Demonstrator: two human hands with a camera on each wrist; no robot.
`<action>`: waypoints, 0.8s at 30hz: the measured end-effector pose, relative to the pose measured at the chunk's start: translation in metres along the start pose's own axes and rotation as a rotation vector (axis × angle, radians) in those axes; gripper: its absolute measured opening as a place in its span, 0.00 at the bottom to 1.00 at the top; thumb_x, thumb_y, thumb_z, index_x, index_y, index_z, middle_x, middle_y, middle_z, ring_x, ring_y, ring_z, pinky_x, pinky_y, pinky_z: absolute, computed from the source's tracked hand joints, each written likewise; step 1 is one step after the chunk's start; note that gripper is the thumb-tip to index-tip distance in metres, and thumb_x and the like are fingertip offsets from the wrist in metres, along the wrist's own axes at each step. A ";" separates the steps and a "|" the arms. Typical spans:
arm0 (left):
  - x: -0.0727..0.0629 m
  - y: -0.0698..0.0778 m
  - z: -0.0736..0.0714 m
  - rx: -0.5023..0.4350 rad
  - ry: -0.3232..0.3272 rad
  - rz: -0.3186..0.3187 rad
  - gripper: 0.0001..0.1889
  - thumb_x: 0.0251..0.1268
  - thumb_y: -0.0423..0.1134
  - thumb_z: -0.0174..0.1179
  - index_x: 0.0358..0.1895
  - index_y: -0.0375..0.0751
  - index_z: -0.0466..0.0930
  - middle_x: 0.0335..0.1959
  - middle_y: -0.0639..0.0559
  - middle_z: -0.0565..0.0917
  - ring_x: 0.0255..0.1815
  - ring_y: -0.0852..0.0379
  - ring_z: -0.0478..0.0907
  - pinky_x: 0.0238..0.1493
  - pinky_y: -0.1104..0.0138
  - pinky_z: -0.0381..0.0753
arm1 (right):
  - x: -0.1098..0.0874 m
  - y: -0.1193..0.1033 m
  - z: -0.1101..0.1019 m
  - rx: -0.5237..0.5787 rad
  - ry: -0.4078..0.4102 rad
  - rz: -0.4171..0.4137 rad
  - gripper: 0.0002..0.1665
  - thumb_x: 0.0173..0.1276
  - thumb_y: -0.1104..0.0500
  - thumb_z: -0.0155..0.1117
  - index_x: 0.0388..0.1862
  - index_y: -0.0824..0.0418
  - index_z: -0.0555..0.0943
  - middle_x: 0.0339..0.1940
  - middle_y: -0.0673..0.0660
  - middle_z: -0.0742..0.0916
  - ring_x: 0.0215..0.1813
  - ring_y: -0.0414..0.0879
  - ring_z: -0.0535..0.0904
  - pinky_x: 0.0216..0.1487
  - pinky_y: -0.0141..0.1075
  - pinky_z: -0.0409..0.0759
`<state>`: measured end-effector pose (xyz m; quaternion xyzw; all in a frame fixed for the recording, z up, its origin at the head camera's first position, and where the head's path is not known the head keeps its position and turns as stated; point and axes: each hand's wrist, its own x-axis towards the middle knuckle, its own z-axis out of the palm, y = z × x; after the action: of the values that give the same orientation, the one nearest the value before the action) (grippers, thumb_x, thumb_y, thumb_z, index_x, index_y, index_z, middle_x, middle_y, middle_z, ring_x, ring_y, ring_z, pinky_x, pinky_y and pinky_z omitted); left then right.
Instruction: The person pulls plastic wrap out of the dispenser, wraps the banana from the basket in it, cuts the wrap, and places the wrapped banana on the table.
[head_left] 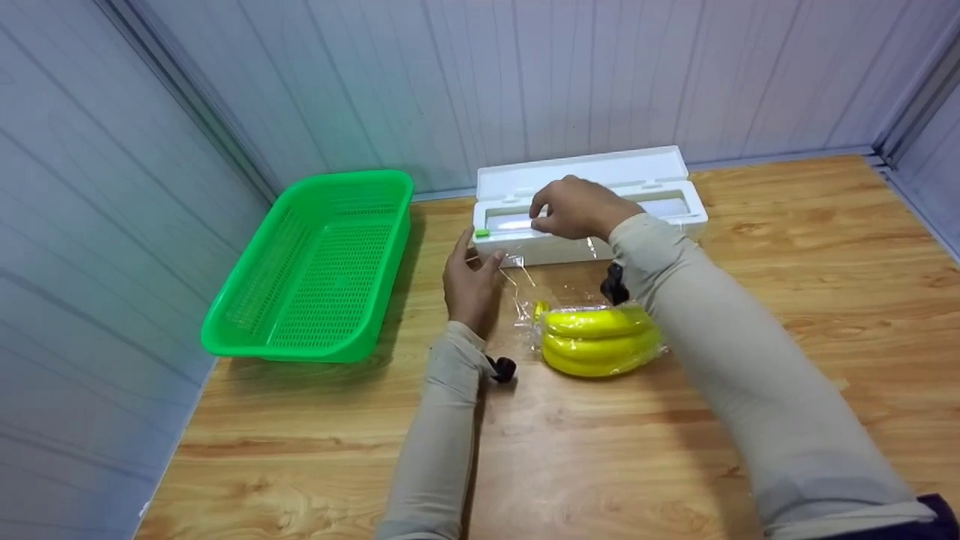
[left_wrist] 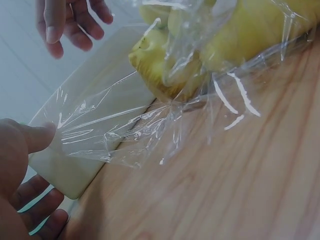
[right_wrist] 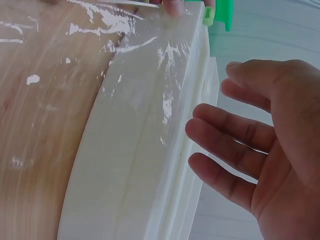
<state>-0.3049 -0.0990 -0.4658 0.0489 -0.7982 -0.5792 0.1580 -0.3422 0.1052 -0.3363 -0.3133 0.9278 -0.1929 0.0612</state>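
A long white cling film dispenser box [head_left: 551, 250] lies by the back wall with its lid [head_left: 581, 168] raised. My left hand [head_left: 471, 289] is at the box's left end, its thumb pressing clear cling film [left_wrist: 92, 127] against the front wall. From there the film stretches to a bunch of yellow bananas [head_left: 600, 343] wrapped in it, in front of the box. A small green slider cutter [head_left: 482, 233] sits at the box's left front edge. Over the box hovers my right hand [head_left: 579, 208], fingers loosely bent, with nothing between them in the right wrist view.
A green perforated plastic basket [head_left: 384, 300] stands left of my left hand. Pale panelled walls [head_left: 360, 82] close off the back and left side of the wooden table [head_left: 315, 442]. Black wrist cameras [head_left: 501, 369] stick out from both sleeves, the right one close to the bananas.
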 end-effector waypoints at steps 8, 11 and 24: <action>0.000 -0.010 -0.003 0.062 0.029 0.012 0.35 0.64 0.42 0.69 0.74 0.48 0.68 0.50 0.45 0.81 0.49 0.53 0.80 0.52 0.61 0.77 | 0.022 -0.008 0.017 0.044 0.030 -0.070 0.17 0.73 0.56 0.62 0.53 0.63 0.86 0.51 0.59 0.88 0.50 0.53 0.85 0.54 0.46 0.80; 0.002 -0.011 -0.005 0.068 0.030 0.031 0.34 0.64 0.41 0.69 0.74 0.47 0.68 0.50 0.45 0.82 0.49 0.52 0.80 0.52 0.61 0.78 | 0.029 -0.013 0.021 0.040 0.037 -0.073 0.18 0.73 0.56 0.62 0.56 0.63 0.85 0.52 0.59 0.88 0.48 0.52 0.85 0.53 0.46 0.80; 0.005 -0.008 -0.002 0.076 0.021 0.051 0.34 0.66 0.41 0.68 0.74 0.46 0.68 0.51 0.45 0.82 0.50 0.53 0.80 0.52 0.59 0.78 | 0.049 -0.027 0.031 -0.056 0.019 -0.091 0.20 0.74 0.54 0.62 0.59 0.61 0.84 0.60 0.57 0.85 0.63 0.54 0.78 0.65 0.47 0.74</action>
<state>-0.3095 -0.1041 -0.4715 0.0407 -0.8188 -0.5439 0.1791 -0.3592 0.0459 -0.3538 -0.3547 0.9182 -0.1726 0.0347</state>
